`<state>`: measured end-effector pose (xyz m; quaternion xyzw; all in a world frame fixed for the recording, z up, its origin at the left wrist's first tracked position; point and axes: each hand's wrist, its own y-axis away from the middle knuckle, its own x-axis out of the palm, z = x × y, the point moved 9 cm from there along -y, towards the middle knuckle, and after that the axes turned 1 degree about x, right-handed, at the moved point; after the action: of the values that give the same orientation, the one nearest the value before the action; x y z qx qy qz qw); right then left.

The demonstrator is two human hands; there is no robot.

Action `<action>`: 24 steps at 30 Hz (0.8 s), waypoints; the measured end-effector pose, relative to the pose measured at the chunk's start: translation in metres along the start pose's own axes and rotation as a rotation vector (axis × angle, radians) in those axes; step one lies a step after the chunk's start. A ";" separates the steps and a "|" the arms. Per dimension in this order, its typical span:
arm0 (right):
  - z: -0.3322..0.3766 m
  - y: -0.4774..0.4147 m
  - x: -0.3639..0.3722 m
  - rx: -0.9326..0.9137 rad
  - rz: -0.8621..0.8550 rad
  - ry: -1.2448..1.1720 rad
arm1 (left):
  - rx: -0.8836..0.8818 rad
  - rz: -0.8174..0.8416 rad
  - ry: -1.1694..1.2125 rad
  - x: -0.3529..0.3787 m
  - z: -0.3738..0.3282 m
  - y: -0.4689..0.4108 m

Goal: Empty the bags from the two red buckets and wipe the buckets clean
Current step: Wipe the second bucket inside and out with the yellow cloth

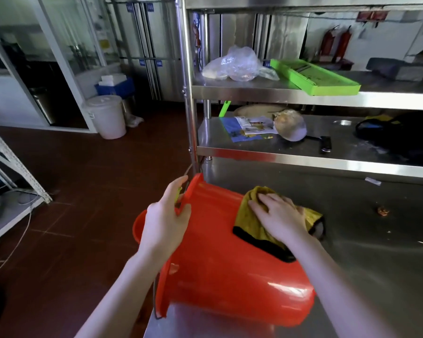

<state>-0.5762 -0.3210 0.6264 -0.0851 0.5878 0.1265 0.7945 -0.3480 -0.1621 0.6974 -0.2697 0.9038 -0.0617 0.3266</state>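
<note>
I have the red plastic bucket (230, 276) lying on its side at the near left corner of the stainless steel worktop (376, 264). Its open mouth faces left and hangs out over the worktop's edge above the dark red tiled floor (83, 191), and its base points right.

My left grip (165, 223) is at the mouth end. Its thumb stands up along the top of the rim and its fingers curl round the rim edge, so it holds the bucket there. A small yellow-green piece shows between thumb and fingers; I cannot tell what it is.

My right grip (281, 217) lies wide and flat, fingers spread and straight. It presses a yellow cloth with a black border (252, 225) onto the upturned side wall of the bucket, near the base end. The cloth drapes over the wall, with its far end hanging down behind the bucket.

A red curved edge (137, 228) shows just past my left wrist. I cannot tell whether it belongs to a second bucket.

Behind the bucket stands a steel shelf rack (303, 156). Its upper shelf carries a crumpled clear plastic bag (235, 67) and a flat bright green tray (315, 76). A white lidded pail (106, 117) stands on the floor well to the left.
</note>
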 end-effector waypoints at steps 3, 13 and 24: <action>0.065 0.009 0.000 -0.166 -0.062 0.005 | 0.011 -0.044 0.000 0.000 0.002 0.001; 0.073 0.018 0.003 -0.326 -0.172 0.055 | 0.053 -0.194 -0.028 0.003 0.008 0.003; 0.062 -0.019 -0.004 -0.209 -0.262 0.104 | 0.136 -0.136 0.020 0.043 0.017 0.003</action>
<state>-0.5152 -0.3217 0.6477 -0.2493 0.5956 0.0779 0.7596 -0.3660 -0.1814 0.6598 -0.3068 0.8804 -0.1475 0.3302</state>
